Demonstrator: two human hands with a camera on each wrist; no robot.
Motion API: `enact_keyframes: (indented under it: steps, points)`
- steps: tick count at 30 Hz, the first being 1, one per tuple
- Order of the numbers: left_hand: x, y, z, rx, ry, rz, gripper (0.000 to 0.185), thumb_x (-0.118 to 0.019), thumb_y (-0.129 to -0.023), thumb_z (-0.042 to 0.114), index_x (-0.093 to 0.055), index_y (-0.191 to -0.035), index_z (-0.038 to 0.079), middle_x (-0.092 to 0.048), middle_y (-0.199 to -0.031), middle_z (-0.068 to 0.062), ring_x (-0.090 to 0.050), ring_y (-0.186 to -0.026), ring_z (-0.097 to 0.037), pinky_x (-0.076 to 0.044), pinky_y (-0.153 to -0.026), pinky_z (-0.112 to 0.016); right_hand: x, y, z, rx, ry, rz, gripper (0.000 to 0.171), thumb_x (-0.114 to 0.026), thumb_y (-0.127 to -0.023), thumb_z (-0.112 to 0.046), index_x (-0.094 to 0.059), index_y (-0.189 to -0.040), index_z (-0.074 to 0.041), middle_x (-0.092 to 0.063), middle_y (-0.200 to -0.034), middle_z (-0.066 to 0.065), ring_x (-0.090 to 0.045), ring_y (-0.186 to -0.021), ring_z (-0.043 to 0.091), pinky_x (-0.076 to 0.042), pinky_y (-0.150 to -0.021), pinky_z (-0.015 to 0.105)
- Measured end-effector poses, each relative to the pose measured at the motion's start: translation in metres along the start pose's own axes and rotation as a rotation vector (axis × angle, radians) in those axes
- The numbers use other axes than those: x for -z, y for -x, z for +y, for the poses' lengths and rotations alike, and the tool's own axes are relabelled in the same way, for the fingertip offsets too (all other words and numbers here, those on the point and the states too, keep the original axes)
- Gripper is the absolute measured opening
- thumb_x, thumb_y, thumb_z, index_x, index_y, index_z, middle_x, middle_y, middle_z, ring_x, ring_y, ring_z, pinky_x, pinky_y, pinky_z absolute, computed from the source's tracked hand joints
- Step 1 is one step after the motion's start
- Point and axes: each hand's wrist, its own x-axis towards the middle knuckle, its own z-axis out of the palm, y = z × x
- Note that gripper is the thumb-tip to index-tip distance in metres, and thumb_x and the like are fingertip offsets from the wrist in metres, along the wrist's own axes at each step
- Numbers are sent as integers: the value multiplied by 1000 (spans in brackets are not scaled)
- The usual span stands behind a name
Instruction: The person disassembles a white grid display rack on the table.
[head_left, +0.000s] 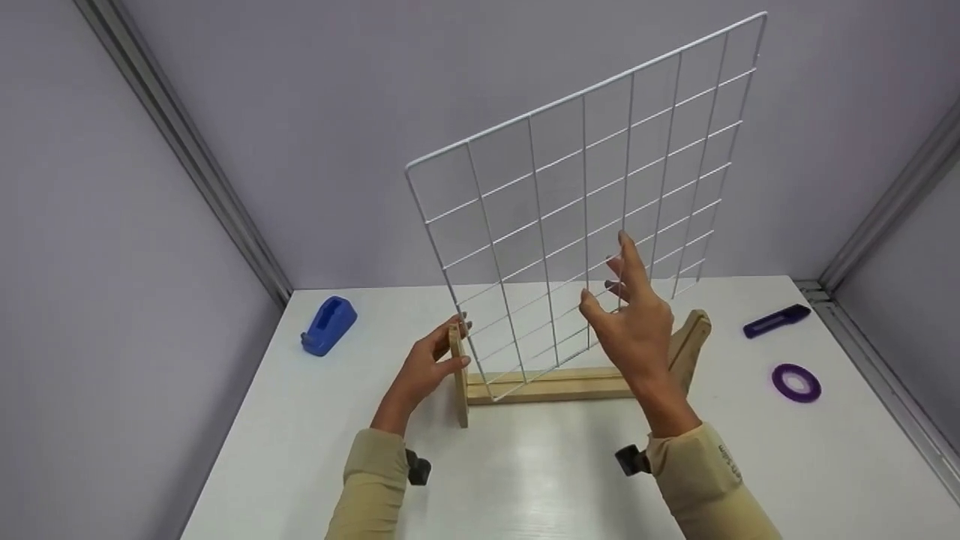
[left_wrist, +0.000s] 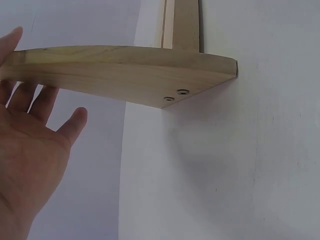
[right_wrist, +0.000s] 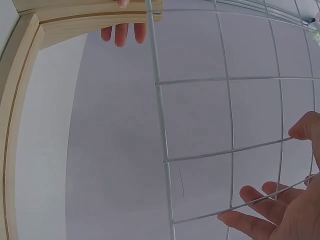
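Note:
A white wire grid panel stands upright in a slotted wooden bar with a wooden foot at each end. My left hand is at the left foot. In the left wrist view its straight fingers lie behind the foot and the thumb stands apart from the wood. My right hand is raised in front of the lower grid with its fingers spread. In the right wrist view its fingertips sit right at the wires. It grips nothing.
The stand is on a white table enclosed by lilac walls. A blue tape dispenser sits at the far left. A dark blue tool and a purple tape roll lie at the right.

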Motion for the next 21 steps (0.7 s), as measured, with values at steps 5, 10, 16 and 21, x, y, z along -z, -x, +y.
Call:
enact_keyframes:
  steps: [5, 10, 16, 21]
  points:
    - [-1, 1, 0, 36, 21, 11, 65, -69, -96, 8, -42, -155, 14, -52, -154, -7, -41, -148, -29, -32, -123, -48, 2, -1, 2, 2, 7, -4, 86, -75, -89, -15, -31, -160, -33, -64, -141, 12, -71, -115, 31, -52, -68, 20]
    - [0, 6, 0, 67, 13, 22, 64, -71, -95, 10, -44, -153, 10, -54, -151, -11, -42, -148, -32, -32, -122, -49, 3, -1, 1, 14, -8, -3, 85, -74, -87, -12, -35, -159, -31, -65, -140, 11, -71, -114, 32, -51, -67, 23]
    - [1, 10, 0, 71, -5, 21, 64, -72, -95, 15, -44, -152, 7, -54, -151, -12, -41, -148, -35, -32, -122, -53, 4, -3, -1, 59, -6, 11, 82, -74, -85, -10, -39, -157, -29, -66, -137, 15, -72, -112, 33, -42, -55, 16]
    - [0, 14, 0, 79, -11, 30, 61, -73, -94, 13, -49, -150, 13, -57, -149, -8, -45, -146, -33, -34, -121, -54, 8, -5, -4, 63, 2, 14, 81, -74, -85, -10, -40, -157, -29, -68, -134, 14, -72, -111, 32, -38, -47, 16]
